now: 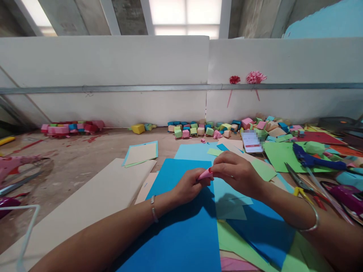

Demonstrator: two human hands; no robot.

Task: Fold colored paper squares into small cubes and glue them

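A small piece of folded or rolled pink paper [204, 175] is held up over a large blue sheet [181, 234]. My left hand [189, 186] wraps round its lower part, thumb on top. At its other end, the fingertips of my right hand [237, 170] are pinched together on the pink paper. My fingers partly hide the piece, so its full shape does not show. Beneath my right forearm lie light blue sheets [231, 207], and green sheets [244, 241] spread below them.
Small paper cubes [200, 130] line the wall. A phone [251, 141] leans among them. On the right are scissors [300, 181], a blue glue gun [314, 158] and a purple tool [347, 196]. A pink glue gun [19, 166] and cream sheets [82, 207] lie left.
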